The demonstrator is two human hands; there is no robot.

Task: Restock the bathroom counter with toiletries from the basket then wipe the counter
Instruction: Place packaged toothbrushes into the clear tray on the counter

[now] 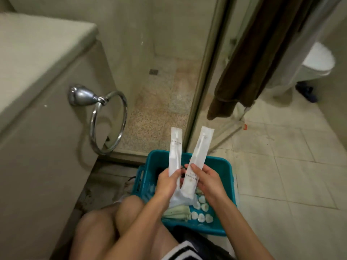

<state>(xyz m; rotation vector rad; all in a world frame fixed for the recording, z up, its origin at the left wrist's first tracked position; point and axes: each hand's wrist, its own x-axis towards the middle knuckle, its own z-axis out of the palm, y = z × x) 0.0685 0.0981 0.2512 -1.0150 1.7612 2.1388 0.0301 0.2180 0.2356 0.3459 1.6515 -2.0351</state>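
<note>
Two hands busy, head view: L hand (168, 182) pinches left toothbrush packet (176, 149) near its lower end, R hand (208, 182) grips right toothbrush packet (199, 152); pkt tops splay apart. Both held over teal basket (221, 164) on floor, w/ white round sachets (201, 207) & green packs (176, 212) inside. Counter (37, 53) upper left, chrome towel ring (107, 124) on its side.

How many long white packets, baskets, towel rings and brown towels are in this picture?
Long white packets: 2
Teal basket: 1
Chrome towel ring: 1
Brown towel: 1
Total: 5
</note>
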